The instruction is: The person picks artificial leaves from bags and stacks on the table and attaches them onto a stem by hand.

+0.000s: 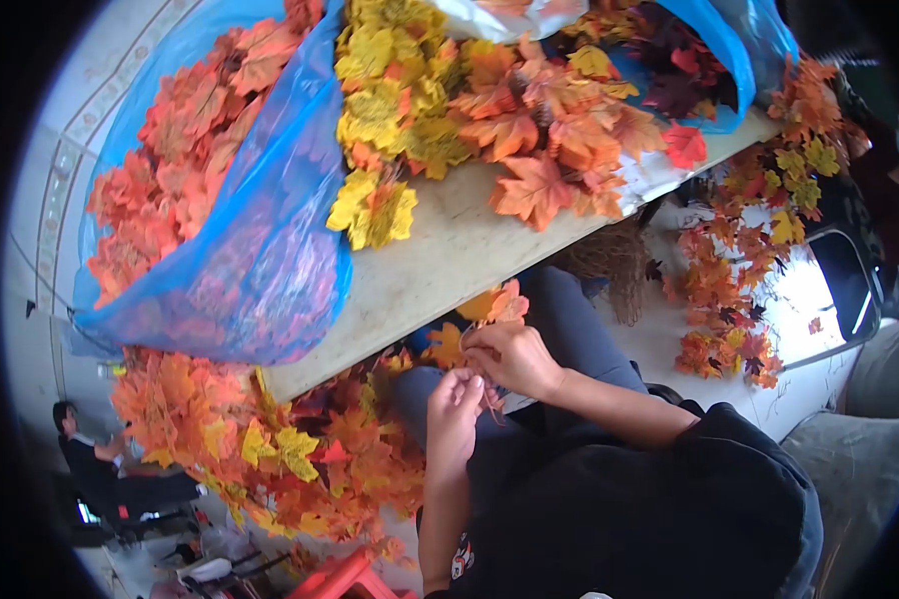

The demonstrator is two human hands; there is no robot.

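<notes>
My right hand (509,357) and my left hand (454,409) meet over my lap, just below the table edge. Both pinch a thin stem of artificial maple leaves (492,305), whose orange and yellow leaves stick up above my right hand. My left fingers are curled around the lower end of the stem, which is mostly hidden. My knees in grey trousers (579,319) are beneath the hands.
A pale table top (440,260) holds loose orange and yellow leaves (529,130) and a blue plastic bag (260,270) full of orange leaves. A second blue bag (729,60) lies at the far end. Leaf garlands (270,439) lie on the floor, and more garlands (739,270) beyond my knees. A seated person (90,464) is at lower left.
</notes>
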